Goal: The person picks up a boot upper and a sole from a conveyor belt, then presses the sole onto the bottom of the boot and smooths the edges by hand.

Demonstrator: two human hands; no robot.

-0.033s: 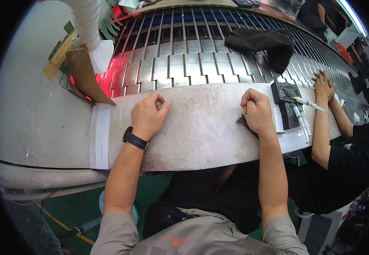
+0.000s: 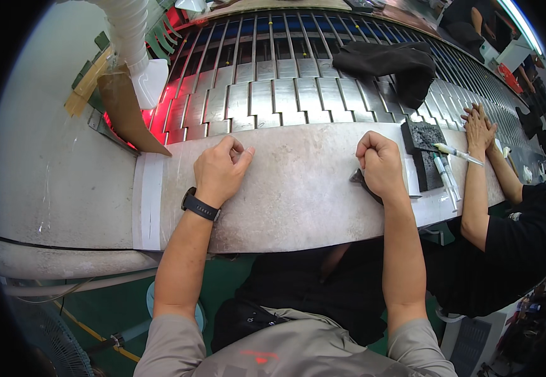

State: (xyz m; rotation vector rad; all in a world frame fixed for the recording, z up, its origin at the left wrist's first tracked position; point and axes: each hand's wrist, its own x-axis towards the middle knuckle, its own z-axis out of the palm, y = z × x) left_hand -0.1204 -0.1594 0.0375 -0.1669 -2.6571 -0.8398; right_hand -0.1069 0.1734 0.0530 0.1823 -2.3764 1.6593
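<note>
At the left hand's [image 2: 221, 168] three o'clock, pale flat tabletop [image 2: 298, 188] gives passage; curved brown cardboard [image 2: 124, 107] obstructs ten o'clock.

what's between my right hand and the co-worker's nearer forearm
In the head view, a black block and several syringes lie between your right hand and that forearm; one syringe overlaps the forearm.

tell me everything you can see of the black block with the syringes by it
The black block sits on the pale work surface, between the person's right hand and the co-worker's forearms. It looks dull and foam-like, with a rough, grey-flecked far section and a darker section toward the person. Syringes lie along its right side, one angled out from higher up; exact contact is unclear. No hand grips it.
</note>
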